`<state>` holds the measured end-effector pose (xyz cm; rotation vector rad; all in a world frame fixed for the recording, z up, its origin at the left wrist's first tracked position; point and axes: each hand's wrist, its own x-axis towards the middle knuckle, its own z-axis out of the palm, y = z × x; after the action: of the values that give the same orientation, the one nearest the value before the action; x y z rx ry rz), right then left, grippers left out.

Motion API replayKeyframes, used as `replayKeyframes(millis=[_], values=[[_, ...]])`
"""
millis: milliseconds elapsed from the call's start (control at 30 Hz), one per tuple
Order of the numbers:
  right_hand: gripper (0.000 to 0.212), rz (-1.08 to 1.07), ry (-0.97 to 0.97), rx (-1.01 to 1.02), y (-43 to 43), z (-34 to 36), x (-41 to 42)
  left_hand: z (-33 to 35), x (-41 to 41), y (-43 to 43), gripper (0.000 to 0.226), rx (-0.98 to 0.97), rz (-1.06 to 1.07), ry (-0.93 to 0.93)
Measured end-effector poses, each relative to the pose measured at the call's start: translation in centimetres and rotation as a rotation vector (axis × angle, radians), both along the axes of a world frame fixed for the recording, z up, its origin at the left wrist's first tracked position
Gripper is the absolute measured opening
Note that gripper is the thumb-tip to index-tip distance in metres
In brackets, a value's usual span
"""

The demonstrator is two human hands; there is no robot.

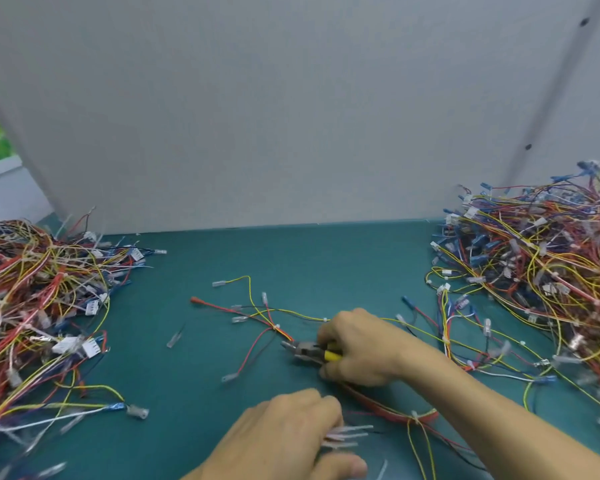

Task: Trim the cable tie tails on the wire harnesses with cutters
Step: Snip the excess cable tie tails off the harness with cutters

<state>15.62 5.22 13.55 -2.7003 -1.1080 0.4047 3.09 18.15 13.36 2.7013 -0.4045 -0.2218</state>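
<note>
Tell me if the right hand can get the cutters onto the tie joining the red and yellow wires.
Likely yes: the right hand holds the cutters beside the tie, nothing between.

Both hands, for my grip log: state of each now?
Left hand: holds pale translucent plastic strips.
Right hand: grips yellow-handled metal cutters.

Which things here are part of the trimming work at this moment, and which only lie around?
In use:
cutters held by right hand
spread harness
white tie tails gripped by left hand

Lying about:
left harness pile
right harness pile
loose clear piece on green mat
</note>
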Motion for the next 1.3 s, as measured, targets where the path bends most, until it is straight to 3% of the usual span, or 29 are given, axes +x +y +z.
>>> replayKeyframes(millis=[167,267,333,433,533,667,800,1033,1300], values=[[0.029,-0.020,0.024,0.006,1.0,-0.6,1.9,-1.4,0.0,-0.2,0.019,0.119,-0.097,-0.097],[0.030,-0.045,0.018,0.003,0.9,-0.3,2.3,-2.4,0.3,0.5,0.022,0.280,-0.182,-0.311],[0.036,-0.106,0.016,0.048,0.1,0.4,2.3,-2.5,0.2,0.5,0.027,0.215,-0.159,-0.360],[0.027,-0.212,-0.001,0.089,-2.7,2.7,1.9,-3.4,0.0,0.2,0.030,0.218,-0.169,-0.407],[0.024,-0.231,-0.050,-0.091,-6.0,4.2,0.0,-3.4,-0.3,0.2,0.023,0.265,-0.171,-0.455],[0.038,-0.233,-0.023,-0.264,-8.1,1.9,-4.5,-3.2,-0.7,-0.2,0.013,0.244,-0.152,-0.493],[0.038,-0.291,-0.025,-0.205,-9.0,-0.5,-6.6,-3.8,-0.8,-1.0,0.017,0.211,-0.140,-0.562],[0.024,-0.315,-0.248,-0.149,-7.8,-0.8,-1.8,-4.3,-0.4,-0.8,0.025,0.216,-0.169,-0.616],[0.025,-0.368,-0.335,0.182,-0.6,0.8,1.4,-4.4,0.0,0.2,0.013,0.194,-0.164,-0.519]])
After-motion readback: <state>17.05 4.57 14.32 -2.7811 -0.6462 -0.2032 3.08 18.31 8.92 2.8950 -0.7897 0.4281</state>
